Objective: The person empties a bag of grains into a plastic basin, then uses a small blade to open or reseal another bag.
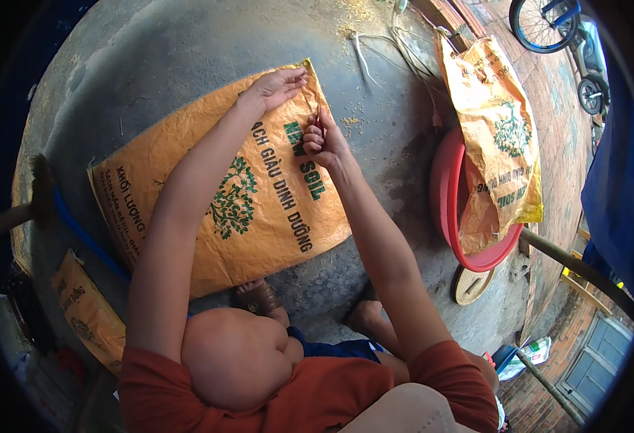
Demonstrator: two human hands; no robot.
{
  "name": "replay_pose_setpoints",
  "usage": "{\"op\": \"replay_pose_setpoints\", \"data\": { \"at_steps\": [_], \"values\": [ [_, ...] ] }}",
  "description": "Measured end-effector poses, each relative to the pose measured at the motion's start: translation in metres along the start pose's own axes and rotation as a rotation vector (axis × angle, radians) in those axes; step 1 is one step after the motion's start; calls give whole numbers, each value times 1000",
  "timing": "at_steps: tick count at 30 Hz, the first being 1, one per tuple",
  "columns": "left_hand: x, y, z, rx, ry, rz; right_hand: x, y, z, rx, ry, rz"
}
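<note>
A large orange woven sack (180,155) with green and black print lies flat on the concrete floor in front of me. My left hand (281,86) rests at its far corner, palm partly turned up and fingers stretched out towards the edge. Close by, my right hand (325,141) is closed at the sack's mouth edge, thumb raised and fingers curled. A thin, dark bit shows at the right fingertips, too small to name. Whether the right fingers also grip the sack's edge is hard to see.
On the right, a second orange sack (501,137) hangs into a red plastic basin (447,195). A round woven lid (472,285) lies below it. Cords (403,43) and scattered grains (353,124) are on the floor. Another sack (89,310) and a broom (42,184) are at left.
</note>
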State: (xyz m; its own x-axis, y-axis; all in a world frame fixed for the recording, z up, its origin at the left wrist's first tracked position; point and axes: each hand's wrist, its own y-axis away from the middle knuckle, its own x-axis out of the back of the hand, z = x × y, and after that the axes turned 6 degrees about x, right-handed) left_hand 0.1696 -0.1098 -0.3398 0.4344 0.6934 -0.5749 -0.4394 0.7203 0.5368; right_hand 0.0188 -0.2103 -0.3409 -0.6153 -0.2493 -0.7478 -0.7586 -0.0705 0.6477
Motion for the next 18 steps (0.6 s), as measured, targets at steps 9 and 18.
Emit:
{"op": "replay_pose_setpoints", "data": {
  "at_steps": [9,18],
  "values": [
    [10,22,89,-131,295,-472,2,-3,10,154,268,110],
    [4,55,39,-491,-1369,304,-22,7,6,26,183,-127]
  ]
}}
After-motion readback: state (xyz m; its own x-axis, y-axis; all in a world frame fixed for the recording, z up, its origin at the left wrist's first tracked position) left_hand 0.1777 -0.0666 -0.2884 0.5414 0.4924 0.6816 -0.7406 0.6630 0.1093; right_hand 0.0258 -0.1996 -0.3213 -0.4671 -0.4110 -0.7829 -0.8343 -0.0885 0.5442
